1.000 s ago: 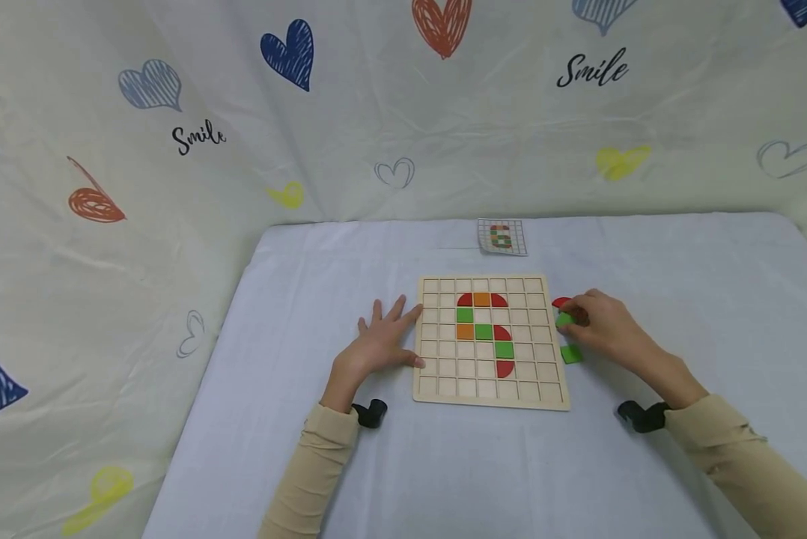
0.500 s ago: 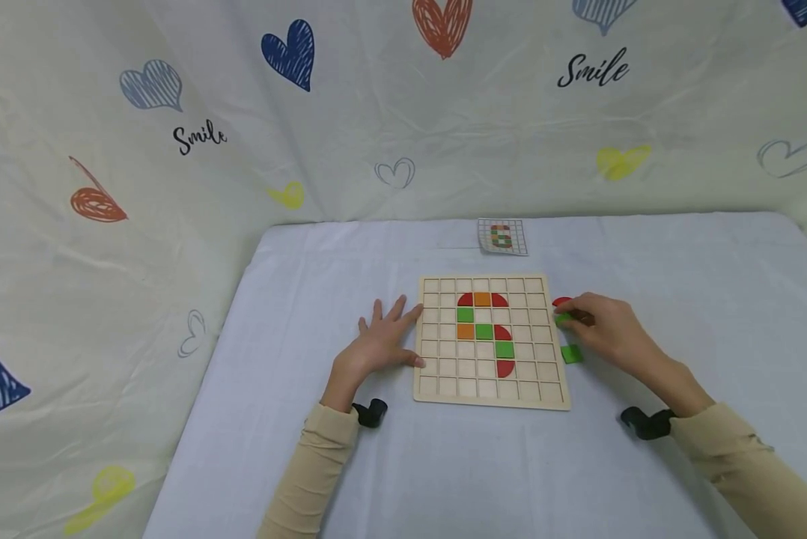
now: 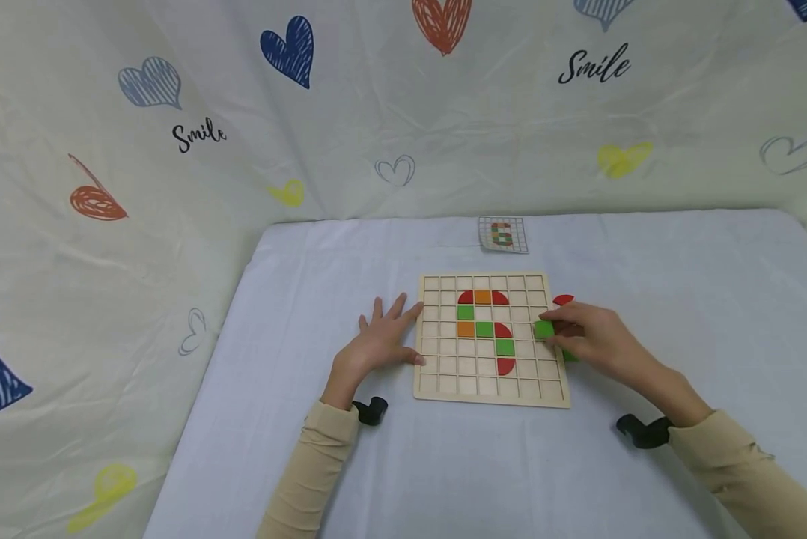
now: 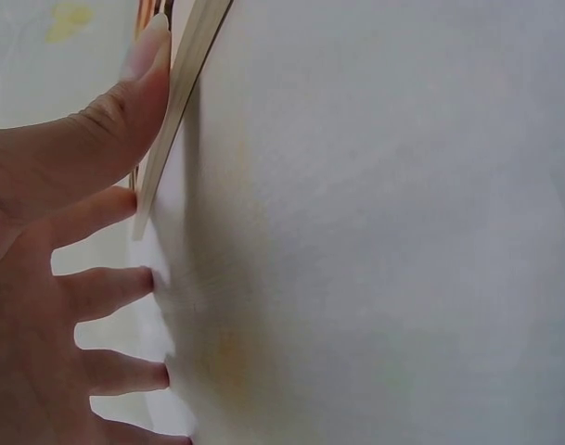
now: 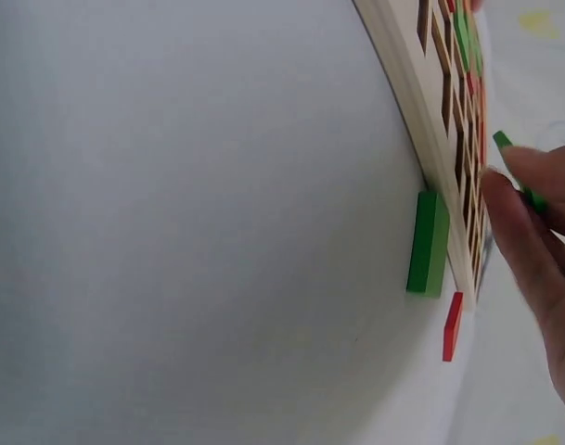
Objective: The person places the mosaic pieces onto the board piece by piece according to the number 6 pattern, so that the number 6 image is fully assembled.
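Green, square and small, a tile (image 3: 543, 329) is pinched at the fingertips of the right hand (image 3: 588, 337) and held over the right-hand columns of the wooden board (image 3: 489, 395), with open cells lying to its left. Part of a figure in red, orange and green pieces is already seated in the board's middle. Off the board's right edge a second green tile (image 5: 429, 243) and a red piece (image 3: 563, 299) are left on the cloth. The left hand (image 3: 379, 343) is laid flat, fingers spread, against the board's left edge. A pattern card (image 3: 503, 234) is seen beyond the board.
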`<state>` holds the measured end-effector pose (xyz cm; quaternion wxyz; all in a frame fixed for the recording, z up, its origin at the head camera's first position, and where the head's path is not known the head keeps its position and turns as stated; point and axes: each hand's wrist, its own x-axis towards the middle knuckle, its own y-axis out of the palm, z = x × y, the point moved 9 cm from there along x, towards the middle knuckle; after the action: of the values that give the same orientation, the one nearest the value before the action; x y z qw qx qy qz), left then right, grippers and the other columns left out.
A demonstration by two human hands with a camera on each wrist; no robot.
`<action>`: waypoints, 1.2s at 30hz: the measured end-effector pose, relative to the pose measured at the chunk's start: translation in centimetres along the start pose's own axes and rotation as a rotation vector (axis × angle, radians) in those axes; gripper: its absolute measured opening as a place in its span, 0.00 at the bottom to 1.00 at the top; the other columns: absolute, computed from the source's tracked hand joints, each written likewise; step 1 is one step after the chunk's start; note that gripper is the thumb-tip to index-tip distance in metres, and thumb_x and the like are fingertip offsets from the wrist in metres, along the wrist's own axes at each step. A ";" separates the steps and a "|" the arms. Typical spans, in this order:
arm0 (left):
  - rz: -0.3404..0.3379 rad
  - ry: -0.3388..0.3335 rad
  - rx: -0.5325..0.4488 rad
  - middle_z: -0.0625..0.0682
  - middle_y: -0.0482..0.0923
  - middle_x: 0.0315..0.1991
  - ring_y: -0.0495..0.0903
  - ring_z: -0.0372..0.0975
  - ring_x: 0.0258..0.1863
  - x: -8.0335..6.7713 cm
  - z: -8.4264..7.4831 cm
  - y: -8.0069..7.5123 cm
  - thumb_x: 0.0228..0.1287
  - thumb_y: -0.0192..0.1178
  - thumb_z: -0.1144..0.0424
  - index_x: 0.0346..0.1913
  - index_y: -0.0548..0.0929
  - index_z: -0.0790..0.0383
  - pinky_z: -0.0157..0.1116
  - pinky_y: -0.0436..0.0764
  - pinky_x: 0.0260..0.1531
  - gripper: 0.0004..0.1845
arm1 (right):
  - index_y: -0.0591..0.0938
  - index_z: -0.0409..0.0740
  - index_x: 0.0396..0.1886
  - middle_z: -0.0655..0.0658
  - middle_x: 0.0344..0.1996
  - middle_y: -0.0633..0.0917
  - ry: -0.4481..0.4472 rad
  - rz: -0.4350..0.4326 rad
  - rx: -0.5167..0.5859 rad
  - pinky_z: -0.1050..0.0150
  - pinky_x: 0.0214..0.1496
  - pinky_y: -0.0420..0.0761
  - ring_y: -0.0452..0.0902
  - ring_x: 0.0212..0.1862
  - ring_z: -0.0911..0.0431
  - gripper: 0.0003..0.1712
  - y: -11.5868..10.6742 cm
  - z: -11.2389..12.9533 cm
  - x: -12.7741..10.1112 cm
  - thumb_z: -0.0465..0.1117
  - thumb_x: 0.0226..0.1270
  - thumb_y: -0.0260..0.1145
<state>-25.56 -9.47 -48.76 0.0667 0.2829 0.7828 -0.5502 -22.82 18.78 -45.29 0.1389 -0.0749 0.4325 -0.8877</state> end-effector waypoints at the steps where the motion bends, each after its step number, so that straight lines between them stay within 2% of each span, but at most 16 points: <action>1: 0.000 0.000 0.000 0.53 0.38 0.80 0.31 0.63 0.76 0.0 0.0 0.0 0.52 0.71 0.45 0.77 0.52 0.44 0.70 0.44 0.67 0.52 | 0.83 0.34 0.52 0.40 0.42 0.85 -0.005 0.010 0.000 0.58 0.42 0.86 0.83 0.38 0.53 0.21 0.1 0.2 0.0 0.30 0.55 0.72; 9: 0.003 -0.006 0.009 0.52 0.37 0.80 0.30 0.62 0.76 0.2 0.1 -0.1 0.53 0.70 0.44 0.78 0.50 0.43 0.69 0.43 0.68 0.53 | 0.86 0.42 0.46 0.52 0.32 0.84 -0.088 0.035 -0.013 0.63 0.40 0.85 0.77 0.34 0.62 0.20 1.0 1.8 0.3 0.35 0.51 0.77; 14: 0.004 -0.005 0.003 0.52 0.37 0.80 0.30 0.63 0.76 0.3 0.1 -0.1 0.53 0.70 0.44 0.78 0.51 0.43 0.69 0.43 0.68 0.53 | 0.86 0.44 0.43 0.56 0.28 0.80 -0.149 0.038 0.033 0.68 0.35 0.81 0.74 0.32 0.61 0.18 1.6 2.9 0.2 0.35 0.49 0.78; 20: -0.002 -0.005 0.009 0.52 0.37 0.80 0.30 0.63 0.76 0.4 0.1 -0.2 0.52 0.70 0.44 0.78 0.51 0.43 0.69 0.42 0.68 0.53 | 0.86 0.44 0.43 0.56 0.30 0.83 -0.122 0.081 0.071 0.70 0.36 0.80 0.76 0.34 0.57 0.18 2.7 3.7 0.2 0.38 0.50 0.78; 28: 0.002 -0.007 0.003 0.53 0.37 0.80 0.30 0.63 0.76 0.2 0.1 -0.2 0.52 0.70 0.44 0.77 0.51 0.43 0.69 0.42 0.68 0.53 | 0.86 0.43 0.39 0.56 0.27 0.82 -0.131 0.116 0.111 0.70 0.35 0.79 0.76 0.32 0.61 0.16 3.9 5.2 0.5 0.39 0.49 0.78; 36: 0.011 -0.006 0.013 0.52 0.37 0.80 0.30 0.63 0.76 0.2 0.3 0.1 0.53 0.70 0.44 0.78 0.50 0.43 0.69 0.42 0.68 0.53 | 0.86 0.42 0.40 0.52 0.29 0.83 -0.135 0.164 0.085 0.69 0.36 0.78 0.75 0.33 0.58 0.16 5.5 6.2 0.7 0.41 0.50 0.78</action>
<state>-25.73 -9.70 -49.00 0.0702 0.2858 0.7775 -0.5557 -20.89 10.72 -45.87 0.2432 -0.0930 0.3887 -0.8838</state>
